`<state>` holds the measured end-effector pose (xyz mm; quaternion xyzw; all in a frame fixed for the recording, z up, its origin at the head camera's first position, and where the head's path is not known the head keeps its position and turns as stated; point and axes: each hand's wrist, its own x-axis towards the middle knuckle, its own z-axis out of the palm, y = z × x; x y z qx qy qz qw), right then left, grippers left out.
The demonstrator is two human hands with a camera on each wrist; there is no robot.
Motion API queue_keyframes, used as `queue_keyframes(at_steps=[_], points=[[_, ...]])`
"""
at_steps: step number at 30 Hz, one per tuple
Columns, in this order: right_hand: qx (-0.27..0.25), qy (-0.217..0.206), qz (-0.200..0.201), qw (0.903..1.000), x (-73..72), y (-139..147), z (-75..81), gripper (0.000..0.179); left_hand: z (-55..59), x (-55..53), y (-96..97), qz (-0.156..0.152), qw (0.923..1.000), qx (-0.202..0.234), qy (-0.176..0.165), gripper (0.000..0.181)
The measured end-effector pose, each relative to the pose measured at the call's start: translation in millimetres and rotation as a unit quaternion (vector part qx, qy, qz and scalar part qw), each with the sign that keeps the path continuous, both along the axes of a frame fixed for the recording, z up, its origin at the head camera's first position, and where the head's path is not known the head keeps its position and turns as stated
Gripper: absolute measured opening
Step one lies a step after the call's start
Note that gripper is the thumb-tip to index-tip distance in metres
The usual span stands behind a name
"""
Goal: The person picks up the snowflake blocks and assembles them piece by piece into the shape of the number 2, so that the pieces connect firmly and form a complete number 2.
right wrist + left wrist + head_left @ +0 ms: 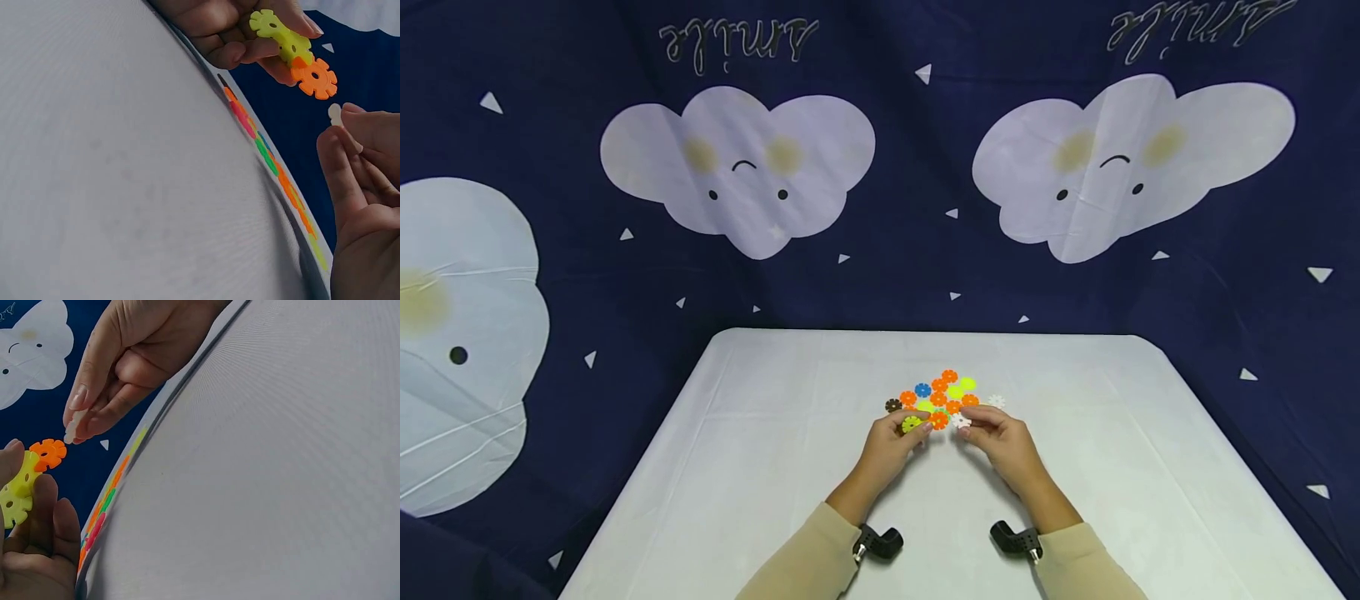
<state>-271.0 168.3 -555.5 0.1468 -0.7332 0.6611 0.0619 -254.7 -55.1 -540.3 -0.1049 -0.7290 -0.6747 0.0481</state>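
My left hand (pixel 887 446) pinches a chain of joined snowflake discs (pixel 294 47), two yellow and one orange, between thumb and fingers. The orange disc (pixel 315 78) sits at the end that points towards the other hand. My right hand (pixel 1003 446) pinches a single white snowflake disc (pixel 960 421) by its edge, seen nearly side-on in the right wrist view. A small gap separates the white disc from the orange one. Both hands are held above the table, just in front of a pile of loose discs (pixel 938 399).
The pile holds several orange, yellow and green discs, with a blue disc (pixel 922 390) at its back. A dark brown disc (pixel 892 406) lies at its left, a white one (pixel 996 402) at its right. The white table (pixel 760 475) meets a dark blue cloud-print cloth (pixel 917 275).
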Motion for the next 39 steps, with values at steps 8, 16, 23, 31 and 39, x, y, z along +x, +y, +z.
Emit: queue_keyframes(at_steps=[8,16,23,31,39], points=[[-0.054,-0.005,0.023,0.9983,1.1,-2,-0.2,0.031,-6.3,-4.7,-1.0,-0.003,0.9999,0.009,0.006,0.017],[-0.133,-0.049,0.051,0.9886,3.1,-10,-0.6,0.032,-16.1,-10.3,-3.3,-0.025,0.9964,0.078,-0.021,0.022],[-0.181,-0.055,0.06,0.9801,2.7,-14,-3.0,0.03,-16.9,-10.3,-3.9,-0.054,0.9942,0.09,-0.024,0.025],[-0.164,-0.057,0.061,0.983,5.2,-19,-0.1,0.033,-17.5,-11.6,-4.2,-0.053,0.9964,0.064,-0.014,0.019],[-0.143,-0.084,0.036,0.9855,8.0,-22,2.3,0.029,-16.2,-10.7,-2.8,-0.046,0.9962,0.074,-0.01,0.017]])
